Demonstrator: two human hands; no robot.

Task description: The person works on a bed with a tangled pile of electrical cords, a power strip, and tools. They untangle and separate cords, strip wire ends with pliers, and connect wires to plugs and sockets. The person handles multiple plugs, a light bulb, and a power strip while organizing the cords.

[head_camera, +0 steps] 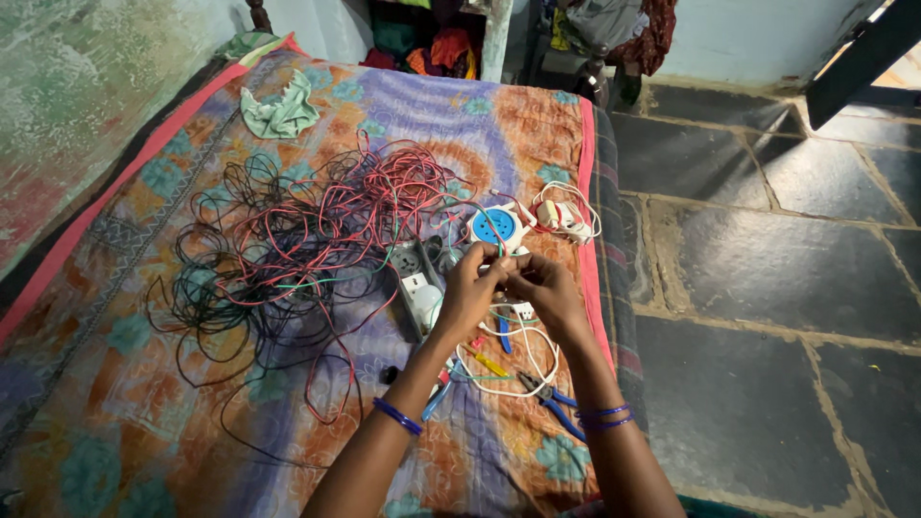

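Lying in the left half of the frame, a tangle of red and black wires [288, 240] spreads over the patterned bedspread [115, 422], a green cloth [280, 110] above it. At centre, a white socket strip [419, 286] sits just left of the left hand [472, 293]. Both hands meet over a thin green wire [507, 257], fingertips pinched together on it; the right hand [547, 293] touches the left. A blue-faced round socket [497, 227] lies just above, blue-handled pliers [552, 398] below.
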